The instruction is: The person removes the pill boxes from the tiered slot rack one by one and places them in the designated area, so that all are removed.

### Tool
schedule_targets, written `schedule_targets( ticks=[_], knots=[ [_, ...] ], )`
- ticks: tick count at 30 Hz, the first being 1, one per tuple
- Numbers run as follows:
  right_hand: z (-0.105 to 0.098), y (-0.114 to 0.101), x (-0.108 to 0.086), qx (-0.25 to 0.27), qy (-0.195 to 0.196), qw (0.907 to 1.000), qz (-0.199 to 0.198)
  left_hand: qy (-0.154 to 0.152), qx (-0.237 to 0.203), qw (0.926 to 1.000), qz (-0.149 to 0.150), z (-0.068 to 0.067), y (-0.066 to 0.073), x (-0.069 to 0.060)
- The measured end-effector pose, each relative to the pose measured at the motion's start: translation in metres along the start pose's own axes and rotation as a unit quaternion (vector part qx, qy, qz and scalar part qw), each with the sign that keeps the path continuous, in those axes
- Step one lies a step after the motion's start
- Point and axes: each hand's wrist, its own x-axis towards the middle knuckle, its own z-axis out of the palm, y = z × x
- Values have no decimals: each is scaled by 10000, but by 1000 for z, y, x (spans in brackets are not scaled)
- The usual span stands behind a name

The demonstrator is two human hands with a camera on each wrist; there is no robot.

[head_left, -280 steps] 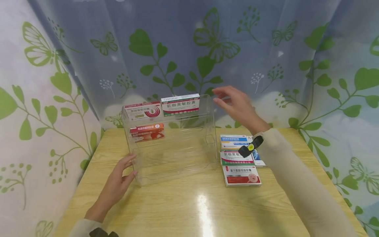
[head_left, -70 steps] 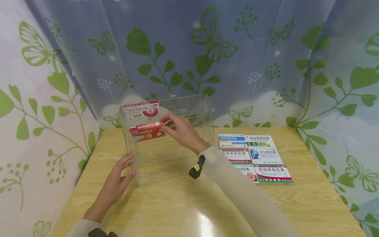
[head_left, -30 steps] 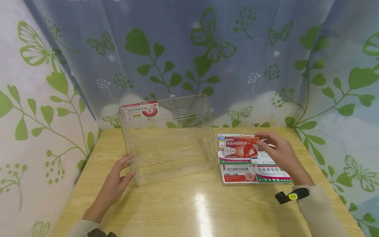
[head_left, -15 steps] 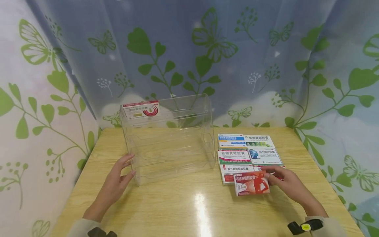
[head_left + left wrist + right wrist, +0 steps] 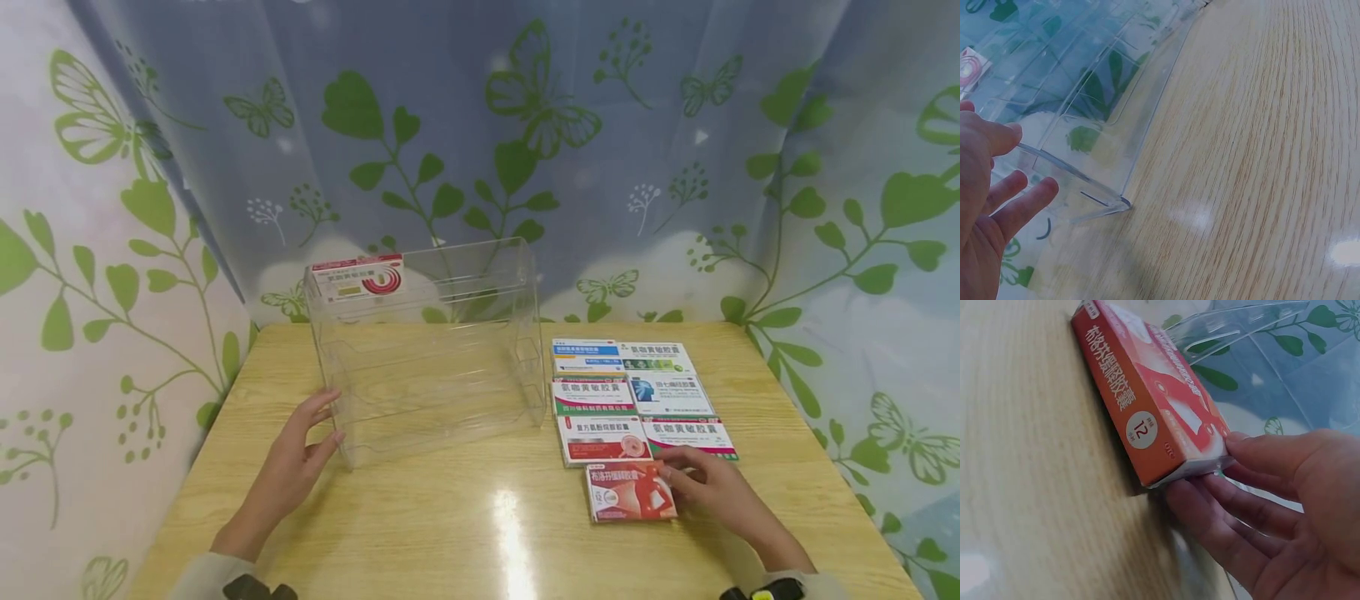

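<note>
A red-orange medicine box [image 5: 630,493] lies at or just above the table at the front of a group of other medicine boxes. My right hand [image 5: 712,492] pinches its right end, with the thumb on top and fingers beneath in the right wrist view. The clear plastic tiered rack [image 5: 442,400] stands to the left. My left hand [image 5: 288,471] grips the lower left edge of the rack, thumb on one side and fingers on the other in the left wrist view. One white-and-red medicine box [image 5: 356,282] sits in the rack's top tier, at the left.
Several medicine boxes lie flat in two columns right of the rack, among them a blue-and-white box [image 5: 587,357] and a white-and-green box [image 5: 654,358]. The wooden table [image 5: 420,525] meets a patterned curtain [image 5: 630,208] at the back.
My right hand has taken the red-orange box from the rack's second tier to the table's right side, nearer me. Earlier, a white-green box left the top tier. My left hand has stayed put.
</note>
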Motion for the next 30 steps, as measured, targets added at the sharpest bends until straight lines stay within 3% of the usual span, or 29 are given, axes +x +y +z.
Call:
schedule_targets(
  ticks=[9, 19, 30],
  knots=[
    [7, 6, -2, 534, 1, 9984, 208, 55, -66, 10000, 18, 1, -1, 0],
    [9, 4, -1, 88, 206, 9988, 443, 87, -92, 9999, 17, 2, -2, -1],
    [12, 4, -2, 167, 209, 9982, 542, 81, -101, 9999, -32, 2, -2, 0]
  ],
)
